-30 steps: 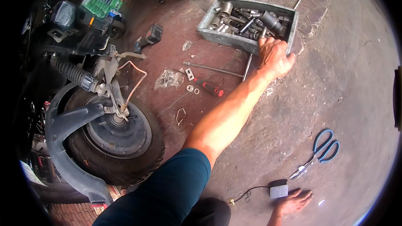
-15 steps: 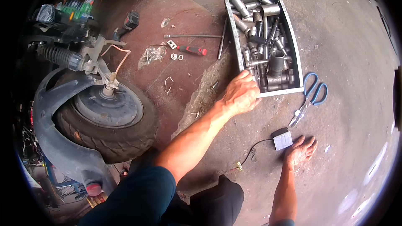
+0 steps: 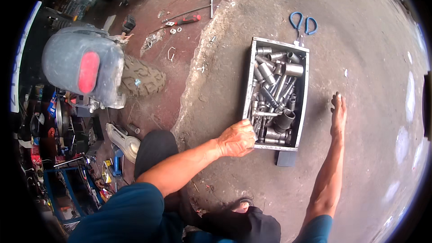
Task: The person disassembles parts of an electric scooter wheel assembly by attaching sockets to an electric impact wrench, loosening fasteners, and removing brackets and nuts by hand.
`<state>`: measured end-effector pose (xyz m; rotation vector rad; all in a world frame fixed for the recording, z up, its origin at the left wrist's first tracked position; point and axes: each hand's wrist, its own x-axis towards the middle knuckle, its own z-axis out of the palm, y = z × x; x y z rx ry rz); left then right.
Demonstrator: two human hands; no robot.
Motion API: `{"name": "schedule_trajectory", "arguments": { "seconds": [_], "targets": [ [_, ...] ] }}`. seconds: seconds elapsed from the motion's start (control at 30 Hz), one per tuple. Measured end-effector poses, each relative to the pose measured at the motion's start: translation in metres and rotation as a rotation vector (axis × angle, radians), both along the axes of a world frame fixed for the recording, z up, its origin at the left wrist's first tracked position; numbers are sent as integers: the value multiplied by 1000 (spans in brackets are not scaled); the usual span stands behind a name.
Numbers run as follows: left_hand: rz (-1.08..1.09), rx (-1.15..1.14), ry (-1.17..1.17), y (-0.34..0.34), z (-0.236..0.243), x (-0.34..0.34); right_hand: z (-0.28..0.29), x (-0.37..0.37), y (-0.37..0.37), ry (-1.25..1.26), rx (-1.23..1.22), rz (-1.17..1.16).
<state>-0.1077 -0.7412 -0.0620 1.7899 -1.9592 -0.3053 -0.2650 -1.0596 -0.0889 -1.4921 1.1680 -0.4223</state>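
Observation:
My left hand (image 3: 237, 138) is closed on the near left corner of a metal tray (image 3: 304, 108). Inside lies a jumble of steel sockets (image 3: 284, 120) and socket tools, some with long shafts. My right hand (image 3: 338, 111) is off to the tray's right, fingers stretched out, holding nothing. A small dark block (image 3: 286, 158) sticks out from beneath the tray's near edge, the rest of it covered. Past the far edge lie blue-handled scissors (image 3: 298, 23), their blades partly hidden by the tray.
At left stands a vehicle's wheel (image 3: 141, 75) under a grey fender (image 3: 67, 58) with a red reflector. A red screwdriver (image 3: 189, 20), a T-handle wrench (image 3: 211, 5) and washers lie on the reddish floor. Bins and tools (image 3: 67, 184) crowd the lower left.
My left hand has drawn the tray nearer, away from the scissors and partly over the block. My right hand has left its place beside the block. The view has shifted too.

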Motion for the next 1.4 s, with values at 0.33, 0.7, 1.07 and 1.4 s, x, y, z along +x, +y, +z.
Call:
{"name": "schedule_trajectory", "arguments": {
  "seconds": [0.33,0.7,1.07,1.4],
  "targets": [
    [-65,69,-13,56,-12,-51,-14,-123,275,33,0,-168],
    [-306,155,-109,140,9,-50,38,-62,331,303,-704,303],
    [-397,373,-320,296,131,88,22,-3,238,802,-854,836],
    [331,393,-146,447,160,106,113,14,282,287,-1093,679]
  ]
}}
